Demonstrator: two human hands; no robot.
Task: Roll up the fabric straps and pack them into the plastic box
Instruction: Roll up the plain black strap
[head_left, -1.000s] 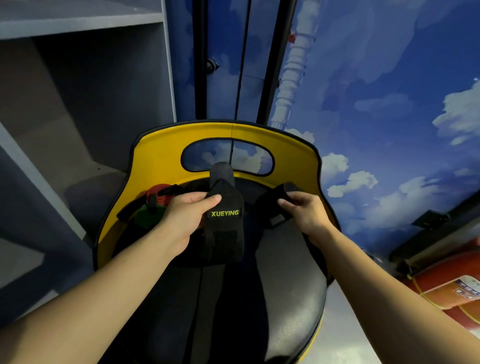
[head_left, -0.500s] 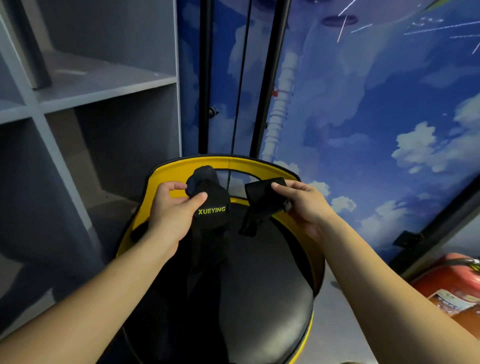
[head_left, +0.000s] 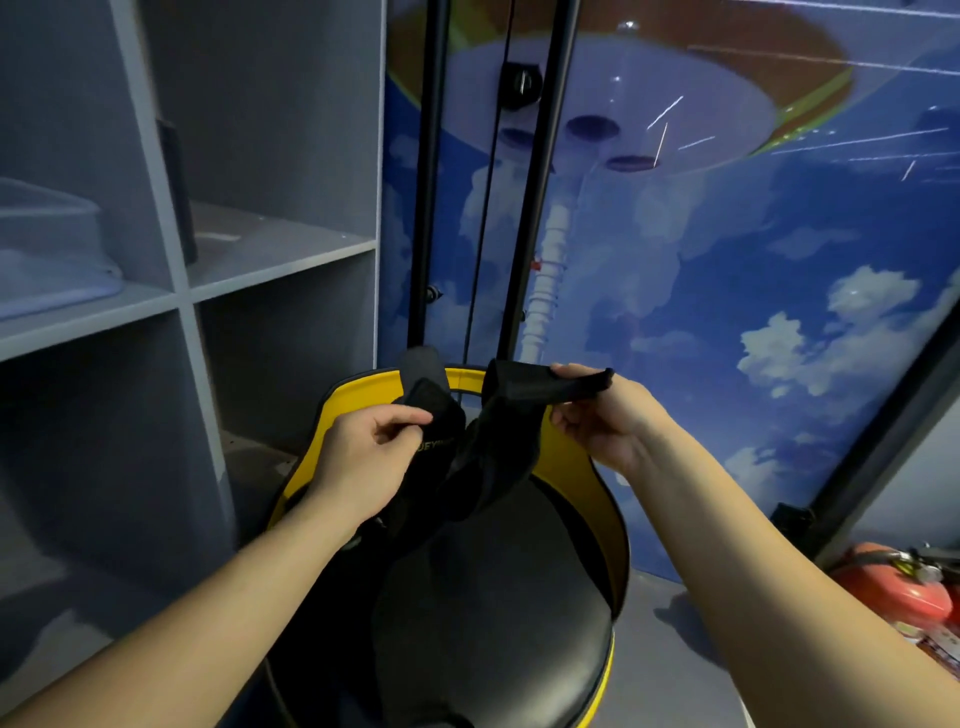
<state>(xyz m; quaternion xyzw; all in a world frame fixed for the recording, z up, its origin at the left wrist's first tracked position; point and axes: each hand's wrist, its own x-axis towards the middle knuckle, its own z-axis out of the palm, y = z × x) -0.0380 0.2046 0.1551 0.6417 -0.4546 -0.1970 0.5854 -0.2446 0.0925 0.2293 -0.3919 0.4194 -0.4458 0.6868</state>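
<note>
I see both hands have lifted the black fabric strap (head_left: 483, 447) off the chair seat (head_left: 498, 587): left hand (head_left: 363, 457) pinches 1 end, right hand (head_left: 605, 415) grips the other. Rolling can begin; the plastic box (head_left: 52, 249) sits on the shelf.

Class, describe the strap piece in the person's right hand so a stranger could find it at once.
Start at the yellow-backed black chair. Above its backrest, the right hand pinches a plain black strap. The left hand grips the strap piece with lettering.
</note>
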